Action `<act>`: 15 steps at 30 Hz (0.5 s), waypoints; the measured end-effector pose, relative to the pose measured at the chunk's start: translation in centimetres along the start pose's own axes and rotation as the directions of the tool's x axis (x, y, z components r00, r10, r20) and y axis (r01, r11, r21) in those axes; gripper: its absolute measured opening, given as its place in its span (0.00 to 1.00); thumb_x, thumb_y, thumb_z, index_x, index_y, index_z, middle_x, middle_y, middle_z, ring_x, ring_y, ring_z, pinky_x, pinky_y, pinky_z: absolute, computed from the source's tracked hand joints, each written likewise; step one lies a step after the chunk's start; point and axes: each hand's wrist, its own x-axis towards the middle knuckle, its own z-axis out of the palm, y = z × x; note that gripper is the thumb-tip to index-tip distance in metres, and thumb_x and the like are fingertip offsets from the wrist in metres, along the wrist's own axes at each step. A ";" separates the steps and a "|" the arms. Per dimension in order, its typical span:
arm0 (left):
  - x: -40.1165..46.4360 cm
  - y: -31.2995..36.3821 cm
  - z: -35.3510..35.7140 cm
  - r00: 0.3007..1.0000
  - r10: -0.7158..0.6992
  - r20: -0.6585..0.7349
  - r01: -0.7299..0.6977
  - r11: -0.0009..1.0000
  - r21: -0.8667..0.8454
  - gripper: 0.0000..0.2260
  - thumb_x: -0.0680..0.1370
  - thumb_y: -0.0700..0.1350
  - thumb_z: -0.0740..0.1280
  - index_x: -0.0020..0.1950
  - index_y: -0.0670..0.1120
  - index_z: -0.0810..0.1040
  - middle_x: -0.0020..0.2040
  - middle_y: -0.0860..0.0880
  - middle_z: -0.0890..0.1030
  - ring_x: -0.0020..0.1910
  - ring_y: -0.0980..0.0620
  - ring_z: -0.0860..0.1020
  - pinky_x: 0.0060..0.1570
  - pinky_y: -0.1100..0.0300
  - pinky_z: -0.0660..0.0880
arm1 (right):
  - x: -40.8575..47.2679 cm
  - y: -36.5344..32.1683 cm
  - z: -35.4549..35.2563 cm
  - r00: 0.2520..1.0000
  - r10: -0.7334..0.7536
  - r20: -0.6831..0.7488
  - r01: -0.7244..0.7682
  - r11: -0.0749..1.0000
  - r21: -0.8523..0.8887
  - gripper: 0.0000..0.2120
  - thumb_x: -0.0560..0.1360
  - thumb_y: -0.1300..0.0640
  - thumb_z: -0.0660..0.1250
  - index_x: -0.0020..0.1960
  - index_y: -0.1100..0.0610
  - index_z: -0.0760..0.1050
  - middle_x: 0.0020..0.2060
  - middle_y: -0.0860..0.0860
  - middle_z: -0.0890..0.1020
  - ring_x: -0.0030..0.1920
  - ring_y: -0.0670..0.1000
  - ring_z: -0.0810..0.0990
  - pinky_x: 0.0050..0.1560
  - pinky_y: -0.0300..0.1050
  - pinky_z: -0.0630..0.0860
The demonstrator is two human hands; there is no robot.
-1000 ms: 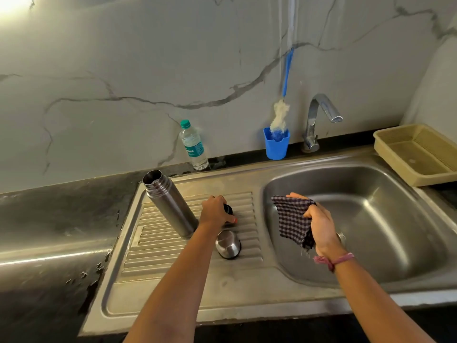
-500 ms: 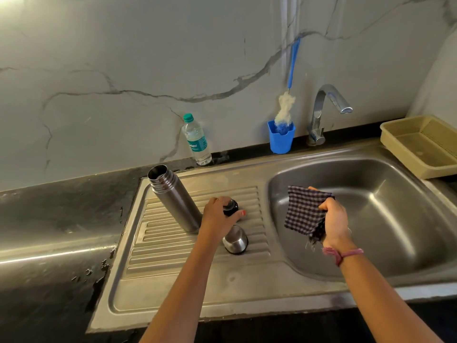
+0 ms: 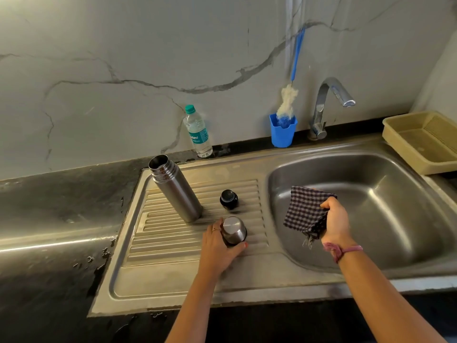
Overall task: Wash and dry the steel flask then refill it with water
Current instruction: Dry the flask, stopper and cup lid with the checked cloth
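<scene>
Uncapped steel flask (image 3: 176,188) upright on drainboard (image 3: 158,273)

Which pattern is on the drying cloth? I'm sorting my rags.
The cloth is a dark-and-white small check, fringed at one edge; the head view shows it.

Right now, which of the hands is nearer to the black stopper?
Left. The left hand grips the steel cup just below the black stopper; the right hand holds the checked cloth over the basin.

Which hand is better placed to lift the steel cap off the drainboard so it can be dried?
The left hand. Its fingers already curl round the steel cap on the drainboard, while the right hand holds the checked cloth over the sink basin and is free to wipe.
</scene>
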 end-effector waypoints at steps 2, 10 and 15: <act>0.0 -0.1 0.3 0.999 -0.027 -0.037 0.027 1.000 0.009 0.40 0.69 0.56 0.78 0.75 0.44 0.66 0.70 0.45 0.73 0.69 0.45 0.67 0.69 0.55 0.63 | -0.2 -0.2 -0.3 1.000 0.012 0.011 -0.012 1.000 0.018 0.07 0.75 0.57 0.57 0.49 0.56 0.73 0.48 0.56 0.78 0.49 0.58 0.77 0.58 0.60 0.73; -0.6 2.8 0.3 0.995 -0.004 -0.102 -0.003 0.998 -0.065 0.34 0.67 0.53 0.78 0.68 0.45 0.71 0.58 0.52 0.71 0.62 0.49 0.70 0.63 0.56 0.67 | -0.5 -2.2 -1.5 0.999 -0.013 0.029 0.012 0.999 0.036 0.09 0.75 0.55 0.67 0.53 0.58 0.77 0.48 0.56 0.83 0.48 0.57 0.82 0.48 0.56 0.80; -0.8 8.4 0.6 0.996 0.084 -0.044 -0.091 0.976 -0.196 0.24 0.69 0.48 0.76 0.62 0.51 0.73 0.57 0.54 0.68 0.52 0.57 0.72 0.46 0.75 0.67 | -0.4 -4.0 -2.2 0.997 -0.078 0.024 0.078 0.997 -0.005 0.09 0.76 0.55 0.68 0.54 0.59 0.78 0.46 0.55 0.83 0.44 0.56 0.83 0.40 0.50 0.82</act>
